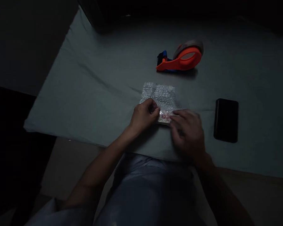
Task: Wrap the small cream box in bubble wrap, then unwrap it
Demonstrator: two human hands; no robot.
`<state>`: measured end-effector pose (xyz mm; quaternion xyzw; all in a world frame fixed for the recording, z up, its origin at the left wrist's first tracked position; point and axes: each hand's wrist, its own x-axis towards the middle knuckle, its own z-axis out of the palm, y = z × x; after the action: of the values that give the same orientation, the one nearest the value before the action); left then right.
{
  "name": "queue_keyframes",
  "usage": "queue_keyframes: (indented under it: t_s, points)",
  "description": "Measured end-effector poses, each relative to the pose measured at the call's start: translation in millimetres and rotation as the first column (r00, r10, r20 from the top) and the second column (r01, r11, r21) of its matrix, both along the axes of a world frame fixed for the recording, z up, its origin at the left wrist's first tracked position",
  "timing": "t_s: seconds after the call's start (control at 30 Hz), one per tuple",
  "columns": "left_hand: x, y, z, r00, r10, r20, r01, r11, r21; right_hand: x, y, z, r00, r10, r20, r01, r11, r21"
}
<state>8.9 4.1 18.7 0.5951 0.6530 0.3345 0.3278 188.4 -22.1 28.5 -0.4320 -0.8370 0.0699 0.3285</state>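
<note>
A sheet of bubble wrap (158,94) lies on the cloth in front of me, its near end folded over something with reddish markings that shows through the clear layer. My left hand (145,114) is closed in a pinch at the left side of the fold, thumb and forefinger on the wrap. On the other side, my right hand (187,130) has its fingers apart, with the fingertips touching the right end of the folded part. That hand is slightly blurred. What lies inside the fold cannot be made out clearly.
Beyond the wrap stands an orange and blue tape dispenser (180,59) with a roll of tape. To the right lies a dark rectangular case-like object (225,120). A pale greenish cloth (85,103) covers the table. The room is dim, and the back edge is dark.
</note>
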Motion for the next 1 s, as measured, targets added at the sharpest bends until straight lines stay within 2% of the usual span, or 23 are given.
queue_keyframes:
  t_s: [0.07, 0.2, 0.33, 0.43, 0.57, 0.7, 0.8, 0.9, 1.0]
  points:
    - [0, 1, -0.4, 1.000, -0.003, 0.006, 0.003, 1.000, -0.015, -10, -7, -1.7, 0.995, 0.066, 0.077, -0.061, 0.996, -0.071]
    - [-7, 1, 2.3, 0.999, -0.035, -0.026, 0.033, 0.997, -0.067, -21, -11, -4.4, 0.959, 0.045, 0.280, 0.010, 0.982, -0.190]
    - [-29, -7, 5.1, 0.985, -0.055, -0.163, 0.031, 0.989, -0.142, -24, -8, -0.2, 0.926, 0.040, 0.375, 0.043, 0.977, -0.210]
    - [-45, -16, 5.9, 0.964, -0.063, -0.258, 0.032, 0.992, -0.123, -25, -7, 1.3, 0.921, 0.049, 0.385, 0.038, 0.976, -0.214]
    - [-50, -20, 10.4, 0.976, -0.072, -0.205, 0.047, 0.991, -0.125, -25, -8, -2.0, 0.927, 0.039, 0.373, 0.039, 0.979, -0.198]
    - [-49, -14, 15.0, 0.977, -0.105, -0.185, 0.047, 0.954, -0.295, -22, -9, -4.6, 0.924, 0.041, 0.379, 0.029, 0.983, -0.179]
    - [-50, -8, 12.4, 0.986, -0.125, -0.111, 0.075, 0.926, -0.370, -22, -9, -5.5, 0.928, 0.051, 0.368, 0.019, 0.983, -0.185]
    - [-48, -7, 7.9, 0.995, -0.093, -0.039, 0.074, 0.936, -0.343, -22, -10, -6.7, 0.931, 0.038, 0.363, 0.036, 0.980, -0.195]
    - [-42, -9, 6.8, 0.999, -0.024, -0.036, 0.013, 0.961, -0.278, -23, -10, -8.3, 0.933, 0.029, 0.359, 0.043, 0.981, -0.191]
